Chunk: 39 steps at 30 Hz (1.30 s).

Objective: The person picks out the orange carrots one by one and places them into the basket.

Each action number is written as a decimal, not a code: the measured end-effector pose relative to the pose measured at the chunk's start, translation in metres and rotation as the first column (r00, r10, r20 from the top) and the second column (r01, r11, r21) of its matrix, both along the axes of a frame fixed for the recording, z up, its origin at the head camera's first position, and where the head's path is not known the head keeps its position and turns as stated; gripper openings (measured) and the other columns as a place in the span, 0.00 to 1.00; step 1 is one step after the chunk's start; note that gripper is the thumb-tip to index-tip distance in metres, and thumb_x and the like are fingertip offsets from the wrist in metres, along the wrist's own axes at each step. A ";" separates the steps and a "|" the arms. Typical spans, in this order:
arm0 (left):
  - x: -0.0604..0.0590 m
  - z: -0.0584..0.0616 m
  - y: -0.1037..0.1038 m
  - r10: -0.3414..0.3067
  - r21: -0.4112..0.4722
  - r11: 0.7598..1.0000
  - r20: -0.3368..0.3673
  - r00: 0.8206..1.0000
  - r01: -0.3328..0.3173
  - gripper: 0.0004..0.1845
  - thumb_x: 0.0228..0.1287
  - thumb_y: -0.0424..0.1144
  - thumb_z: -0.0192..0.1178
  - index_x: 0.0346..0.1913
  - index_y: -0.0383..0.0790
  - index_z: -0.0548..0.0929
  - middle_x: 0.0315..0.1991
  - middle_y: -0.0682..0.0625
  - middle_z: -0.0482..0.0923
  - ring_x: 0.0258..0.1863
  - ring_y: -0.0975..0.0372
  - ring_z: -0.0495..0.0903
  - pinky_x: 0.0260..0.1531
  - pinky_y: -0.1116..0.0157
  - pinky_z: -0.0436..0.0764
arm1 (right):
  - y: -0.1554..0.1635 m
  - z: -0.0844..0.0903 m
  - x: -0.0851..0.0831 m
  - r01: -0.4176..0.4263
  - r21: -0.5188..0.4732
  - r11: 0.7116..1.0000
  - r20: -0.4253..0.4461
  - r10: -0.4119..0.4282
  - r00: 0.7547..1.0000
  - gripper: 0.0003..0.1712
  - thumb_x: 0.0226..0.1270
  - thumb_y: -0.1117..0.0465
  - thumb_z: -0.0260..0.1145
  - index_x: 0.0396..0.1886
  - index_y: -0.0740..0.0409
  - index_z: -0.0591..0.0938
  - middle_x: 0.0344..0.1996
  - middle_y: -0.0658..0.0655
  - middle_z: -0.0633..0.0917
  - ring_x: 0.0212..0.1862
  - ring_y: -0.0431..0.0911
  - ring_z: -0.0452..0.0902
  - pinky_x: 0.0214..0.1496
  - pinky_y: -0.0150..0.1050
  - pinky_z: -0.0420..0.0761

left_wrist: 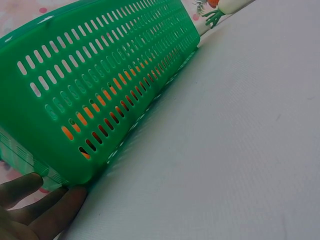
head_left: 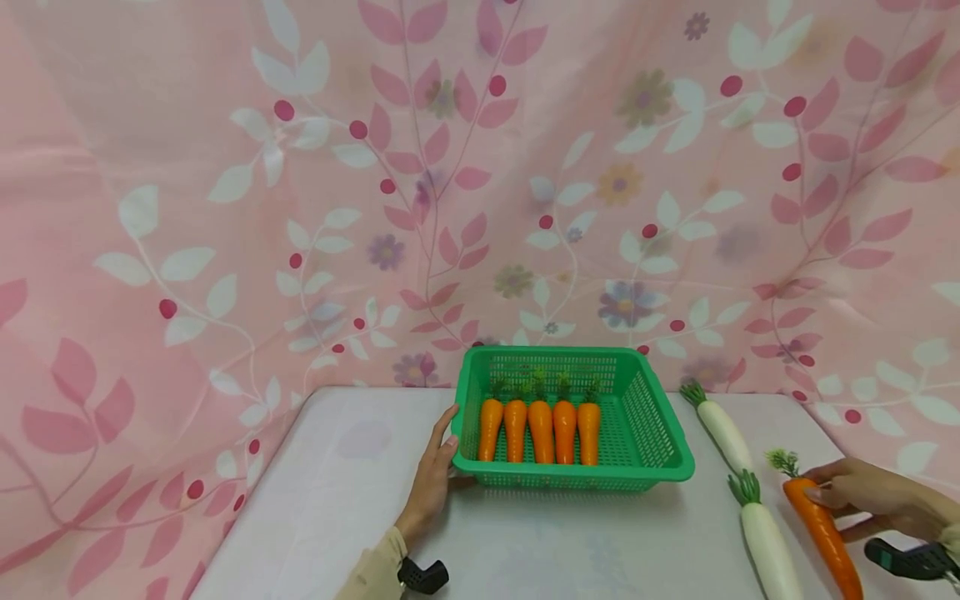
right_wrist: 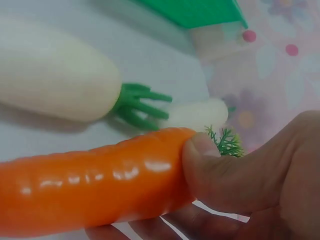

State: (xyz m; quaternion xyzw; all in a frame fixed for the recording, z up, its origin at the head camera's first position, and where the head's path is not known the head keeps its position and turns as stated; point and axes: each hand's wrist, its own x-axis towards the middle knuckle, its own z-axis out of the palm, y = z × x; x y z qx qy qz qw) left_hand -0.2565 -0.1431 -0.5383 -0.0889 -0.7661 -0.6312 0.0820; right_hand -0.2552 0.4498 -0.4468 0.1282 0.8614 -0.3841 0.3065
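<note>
Toy carrot (head_left: pixel 823 527) lies on the white table (head_left: pixel 337 500) at its right edge, gripped near its leafy top by the right hand (head_left: pixel 873 496). Two white radishes (head_left: pixel 768 542) lie just beside it. Left hand (head_left: pixel 433 479), fingers straight, touches the green basket (head_left: pixel 660 442) holding five carrots (head_left: pixel 540 429).

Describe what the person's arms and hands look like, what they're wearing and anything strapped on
Both hands are bare, no gloves or rings visible. The left hand comes out of a beige long sleeve with a black device at the wrist. The right hand has a similar black device at its wrist.
</note>
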 end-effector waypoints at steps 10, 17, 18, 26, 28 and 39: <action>0.000 -0.001 0.000 0.006 0.002 1.000 0.010 1.000 -0.006 0.26 0.78 0.55 0.41 0.75 0.71 0.57 0.76 0.63 0.53 0.77 0.54 0.51 0.70 0.37 0.48 | -0.014 0.016 -0.008 -0.146 -0.324 0.935 -0.042 0.139 0.989 0.28 0.74 0.66 0.52 0.62 0.87 0.63 0.44 0.58 0.85 0.42 0.52 0.81 0.48 0.52 0.83; 0.001 0.000 0.000 0.001 -0.004 1.000 0.006 1.000 -0.001 0.26 0.78 0.54 0.41 0.75 0.70 0.57 0.77 0.62 0.53 0.77 0.54 0.51 0.70 0.37 0.48 | -0.024 0.026 -0.017 -0.225 -0.467 0.855 -0.068 0.220 0.973 0.32 0.78 0.63 0.51 0.65 0.89 0.56 0.48 0.58 0.85 0.48 0.54 0.83 0.50 0.54 0.82; 0.001 0.000 0.000 -0.002 -0.006 1.000 0.003 1.000 0.002 0.26 0.79 0.54 0.41 0.76 0.70 0.56 0.77 0.62 0.52 0.77 0.53 0.51 0.69 0.37 0.48 | -0.027 0.028 -0.018 -0.234 -0.481 0.845 -0.077 0.226 0.971 0.32 0.79 0.63 0.50 0.66 0.89 0.55 0.48 0.58 0.84 0.48 0.54 0.83 0.50 0.54 0.81; 0.002 0.003 -0.001 -0.013 0.005 1.000 -0.009 1.000 0.013 0.26 0.79 0.54 0.41 0.76 0.68 0.56 0.78 0.59 0.52 0.77 0.51 0.51 0.69 0.36 0.48 | -0.051 0.032 -0.031 -0.248 -0.561 0.789 -0.108 0.228 0.968 0.30 0.79 0.63 0.51 0.67 0.85 0.59 0.49 0.56 0.84 0.49 0.53 0.83 0.52 0.54 0.81; 0.002 0.002 -0.001 -0.013 0.014 1.000 -0.006 1.000 0.013 0.26 0.79 0.54 0.41 0.76 0.68 0.57 0.77 0.58 0.52 0.76 0.51 0.52 0.69 0.36 0.49 | -0.059 0.032 -0.034 -0.250 -0.584 0.773 -0.113 0.228 0.967 0.29 0.79 0.63 0.50 0.67 0.83 0.61 0.48 0.56 0.85 0.49 0.53 0.83 0.52 0.54 0.81; 0.000 -0.001 0.000 -0.015 0.018 1.000 0.019 1.000 0.014 0.25 0.78 0.55 0.41 0.75 0.72 0.57 0.76 0.62 0.53 0.74 0.55 0.56 0.70 0.39 0.50 | -0.086 0.037 -0.051 -0.279 -0.573 0.770 -0.190 0.207 0.960 0.31 0.80 0.60 0.50 0.70 0.82 0.59 0.50 0.56 0.84 0.52 0.52 0.82 0.56 0.55 0.79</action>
